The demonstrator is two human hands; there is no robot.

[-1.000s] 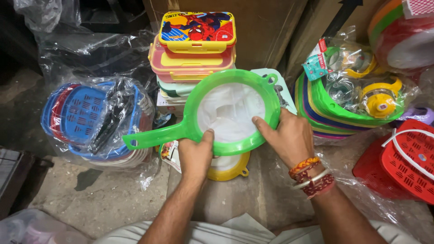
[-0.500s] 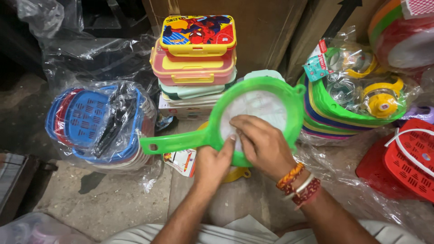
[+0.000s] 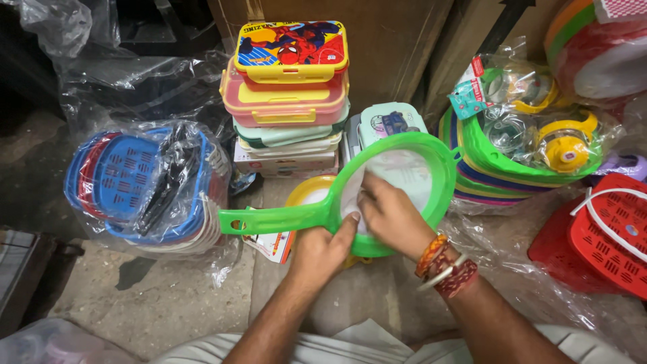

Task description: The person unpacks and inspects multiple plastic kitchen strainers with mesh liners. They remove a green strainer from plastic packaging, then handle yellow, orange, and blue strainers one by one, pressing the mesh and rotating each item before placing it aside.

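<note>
Both hands on green sieve (image 3: 397, 182); stacked wares crowd rim.

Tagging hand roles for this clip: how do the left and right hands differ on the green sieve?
The left hand grips the green sieve at the rim where the handle joins; the right hand lies inside the hoop, on the white mesh. The left hand's wrist is bare; the right hand's wrist wears orange and red bands. The left hand's thumb points up along the rim; the right hand's fingers curl down onto the mesh. Both touch the sieve.
</note>
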